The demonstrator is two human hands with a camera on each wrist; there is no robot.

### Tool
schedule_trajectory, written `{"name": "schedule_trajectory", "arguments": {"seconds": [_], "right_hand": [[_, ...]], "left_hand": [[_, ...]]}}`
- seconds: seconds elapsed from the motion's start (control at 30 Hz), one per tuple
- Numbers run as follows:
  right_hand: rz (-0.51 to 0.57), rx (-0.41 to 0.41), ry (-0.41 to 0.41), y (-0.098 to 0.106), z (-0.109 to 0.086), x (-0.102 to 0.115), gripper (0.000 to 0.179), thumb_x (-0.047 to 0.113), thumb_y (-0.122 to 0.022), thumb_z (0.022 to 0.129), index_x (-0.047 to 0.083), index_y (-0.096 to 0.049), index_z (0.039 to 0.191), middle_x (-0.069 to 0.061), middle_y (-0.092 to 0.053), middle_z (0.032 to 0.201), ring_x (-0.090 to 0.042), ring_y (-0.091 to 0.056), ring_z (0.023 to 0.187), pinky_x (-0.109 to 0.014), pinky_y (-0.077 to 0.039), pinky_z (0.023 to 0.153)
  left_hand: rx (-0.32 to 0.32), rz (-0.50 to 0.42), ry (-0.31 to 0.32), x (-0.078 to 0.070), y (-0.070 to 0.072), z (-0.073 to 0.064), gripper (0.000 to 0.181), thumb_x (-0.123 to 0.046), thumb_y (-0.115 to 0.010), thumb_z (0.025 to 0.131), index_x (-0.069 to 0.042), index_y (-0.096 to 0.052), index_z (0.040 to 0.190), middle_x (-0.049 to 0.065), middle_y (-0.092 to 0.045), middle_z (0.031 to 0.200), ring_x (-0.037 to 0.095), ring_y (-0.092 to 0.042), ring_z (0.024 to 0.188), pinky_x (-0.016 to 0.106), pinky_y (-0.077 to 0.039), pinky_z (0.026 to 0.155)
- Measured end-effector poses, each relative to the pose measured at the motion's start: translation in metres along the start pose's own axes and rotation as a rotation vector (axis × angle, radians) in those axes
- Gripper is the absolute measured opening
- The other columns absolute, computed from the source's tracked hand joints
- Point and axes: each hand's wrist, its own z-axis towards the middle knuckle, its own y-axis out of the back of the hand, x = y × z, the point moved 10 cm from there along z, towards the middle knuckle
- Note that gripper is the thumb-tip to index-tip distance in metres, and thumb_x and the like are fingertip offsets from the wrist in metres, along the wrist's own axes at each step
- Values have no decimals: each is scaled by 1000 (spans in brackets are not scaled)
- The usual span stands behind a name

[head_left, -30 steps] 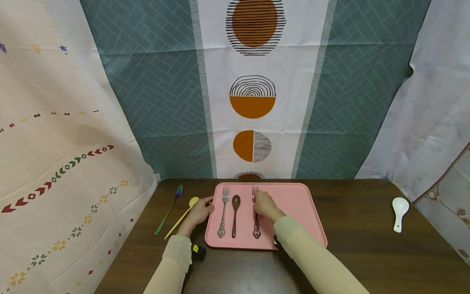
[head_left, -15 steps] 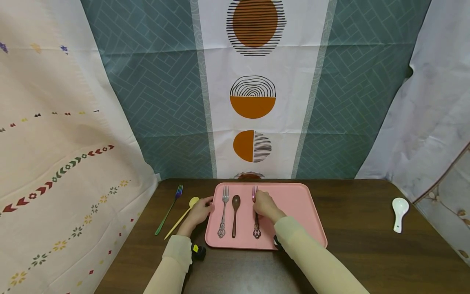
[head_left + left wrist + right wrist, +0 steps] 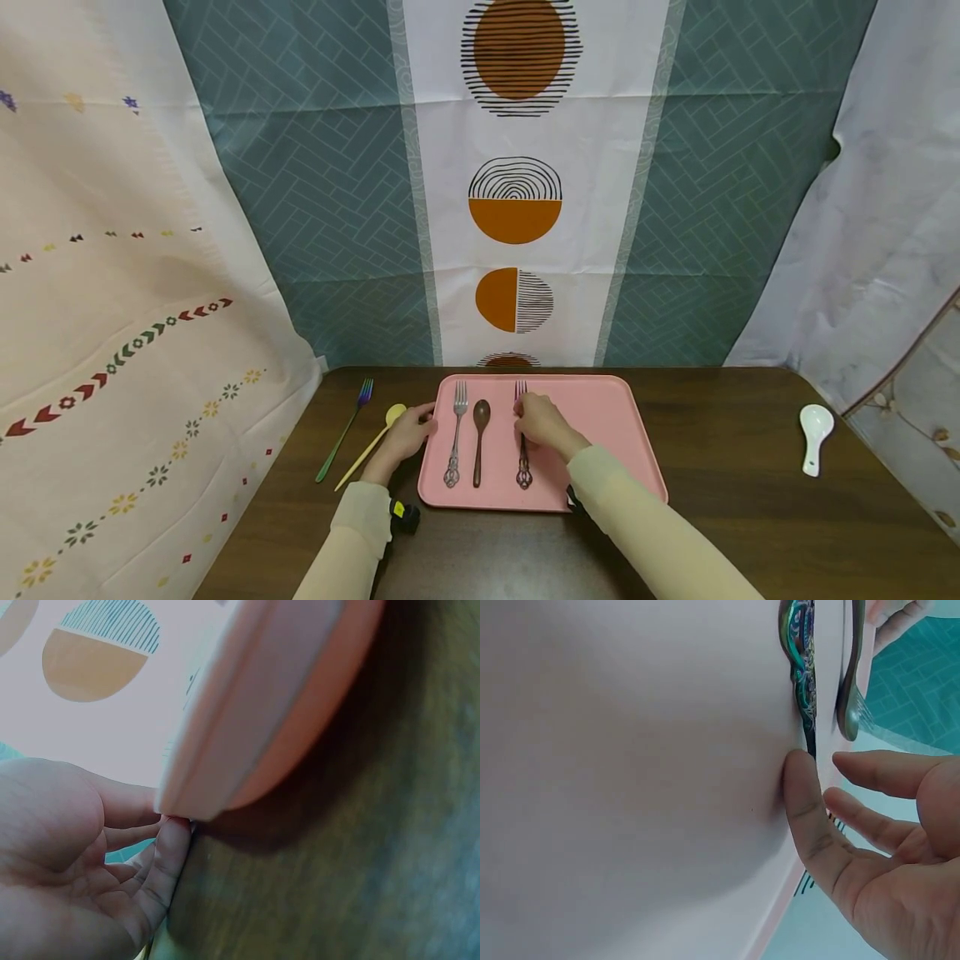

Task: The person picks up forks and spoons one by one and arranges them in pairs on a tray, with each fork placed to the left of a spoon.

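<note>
Head view is showing you working at the pink tray (image 3: 600, 417) in the middle of the dark table (image 3: 735, 500): your right hand (image 3: 542, 422) is resting over the dark ornate fork (image 3: 522, 454), which is lying on the tray at about 3 o'clock from the brown spoon (image 3: 480, 437), with the silver fork (image 3: 455, 433) at the spoon's 9 o'clock. Your left hand (image 3: 408, 433) is touching the tray's left rim, the yellow spoon (image 3: 371, 446) lying just beside it. Left wrist view is showing your fingers (image 3: 169, 855) relaxed and slightly apart, tips pressing against the tray's edge (image 3: 255, 727), gripping nothing. Right wrist view is showing your right fingers (image 3: 817, 825) spread and straight, one fingertip touching the dark fork's handle (image 3: 801, 660) on the tray floor, not clamped on it. You are judged to be straightening that fork in its row; the next move is calling for a light sideways nudge while your left hand is bracing the tray.
</note>
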Motion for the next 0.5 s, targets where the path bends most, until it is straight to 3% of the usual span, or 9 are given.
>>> {"name": "schedule_trajectory", "arguments": {"seconds": [0.23, 0.37, 0.5], "right_hand": [[-14, -11, 68, 14, -7, -1, 12, 2, -68, 94, 1, -71, 106, -5, -64, 80, -16, -54, 65, -28, -44, 58], [59, 20, 120, 21, -11, -9, 15, 1, -65, 95, 0, -72, 108, -8, -63, 73, -16, -54, 58, -27, -41, 53], [143, 59, 174, 28, -15, -15, 17, 1, -64, 97, -2, -71, 113, -13, -66, 80, -22, -62, 60, -28, -46, 55]], "left_hand": [[-1, -2, -9, -1, 0, 0, 47, -8, -54, 104, 6, -51, 149, 13, -60, 110, 28, -57, 102, 39, -45, 86], [2, -8, -8, -1, 0, 0, 47, -7, -54, 104, 6, -51, 149, 12, -60, 108, 26, -58, 98, 38, -45, 83], [3, -13, -9, 0, 0, 0, 47, -7, -55, 104, 7, -51, 149, 11, -59, 105, 22, -57, 91, 35, -45, 79]]}}
